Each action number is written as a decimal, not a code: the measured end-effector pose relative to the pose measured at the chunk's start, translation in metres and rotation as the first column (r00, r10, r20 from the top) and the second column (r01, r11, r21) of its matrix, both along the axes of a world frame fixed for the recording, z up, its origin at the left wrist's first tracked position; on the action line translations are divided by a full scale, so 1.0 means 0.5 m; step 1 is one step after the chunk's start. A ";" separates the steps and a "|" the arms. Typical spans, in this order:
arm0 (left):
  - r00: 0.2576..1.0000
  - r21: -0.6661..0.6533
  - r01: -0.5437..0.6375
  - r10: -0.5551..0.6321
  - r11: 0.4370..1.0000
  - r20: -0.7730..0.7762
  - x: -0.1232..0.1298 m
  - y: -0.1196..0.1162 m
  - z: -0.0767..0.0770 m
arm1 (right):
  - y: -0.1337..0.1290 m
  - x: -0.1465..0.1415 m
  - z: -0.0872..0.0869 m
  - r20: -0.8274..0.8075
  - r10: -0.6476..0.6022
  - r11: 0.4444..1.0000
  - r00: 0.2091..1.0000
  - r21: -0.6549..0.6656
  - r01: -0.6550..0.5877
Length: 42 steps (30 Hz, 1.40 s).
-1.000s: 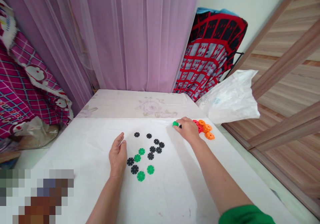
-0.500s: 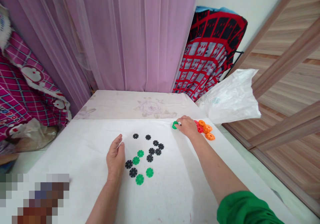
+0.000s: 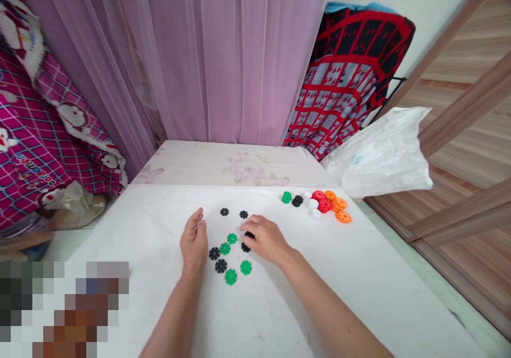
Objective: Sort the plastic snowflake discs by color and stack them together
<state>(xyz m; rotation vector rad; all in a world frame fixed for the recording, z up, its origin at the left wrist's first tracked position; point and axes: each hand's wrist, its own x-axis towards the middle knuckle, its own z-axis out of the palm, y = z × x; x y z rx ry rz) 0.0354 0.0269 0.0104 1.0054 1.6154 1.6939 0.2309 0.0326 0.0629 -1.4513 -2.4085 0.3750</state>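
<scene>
Notched plastic discs lie flat on the white cloth. My right hand (image 3: 266, 239) reaches over the black discs (image 3: 246, 247) right of the middle, thumb and fingers apart, hiding some of them. No disc shows lifted in it. To the left, my left hand (image 3: 195, 242) rests on its edge with fingers stretched out, holding nothing. Beside it are two more black discs (image 3: 221, 266) and a pair of touching green discs (image 3: 225, 248). Nearer to me lie two separate green discs (image 3: 230, 277). Farther off, two single black discs (image 3: 224, 212) sit apart.
At the table's far right are small piles: green discs (image 3: 286, 197), black discs (image 3: 297, 201), white discs (image 3: 315, 213), red discs (image 3: 321, 201) and orange discs (image 3: 339, 204). A white plastic bag (image 3: 383, 155) stands beyond them. A purple curtain (image 3: 223, 59) hangs behind the table.
My right hand has come back from the green pile at the far right to the black discs in the middle. The camera view has shifted slightly. My left hand stays beside the discs.
</scene>
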 end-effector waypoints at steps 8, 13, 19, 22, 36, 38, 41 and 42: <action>1.000 0.013 0.013 -0.013 1.000 -0.007 -0.003 0.006 -0.006 | 0.003 -0.055 -0.014 0.161 0.053 0.997 0.986 -0.063 -0.043; 1.000 0.007 0.013 -0.013 1.000 -0.005 -0.004 0.006 -0.006 | 0.006 -0.050 -0.015 0.179 0.024 0.999 0.984 -0.043 -0.017; 0.999 -0.020 0.010 -0.011 1.000 -0.043 -0.004 0.003 -0.002 | 0.073 0.103 0.032 0.123 -0.328 0.939 0.937 0.153 0.308; 0.998 -0.031 0.012 -0.013 0.999 -0.057 -0.004 0.000 0.001 | 0.120 0.190 0.049 0.192 -0.498 0.860 0.846 0.236 0.453; 0.999 -0.054 0.010 -0.013 0.998 -0.049 -0.003 -0.001 0.007 | 0.167 0.237 0.031 0.318 -0.526 0.850 0.788 0.221 0.478; 0.999 -0.053 0.009 -0.011 0.999 -0.036 -0.002 -0.002 0.008 | 0.155 0.227 0.034 0.287 -0.522 0.851 0.803 0.230 0.472; 1.000 -0.042 0.002 -0.003 0.999 -0.020 -0.001 -0.003 0.009 | 0.116 0.183 0.030 0.165 -0.463 0.879 0.871 0.211 0.427; 1.000 -0.038 0.001 -0.001 0.999 -0.013 0.000 -0.003 0.009 | 0.099 0.160 0.026 0.111 -0.410 0.904 0.905 0.183 0.387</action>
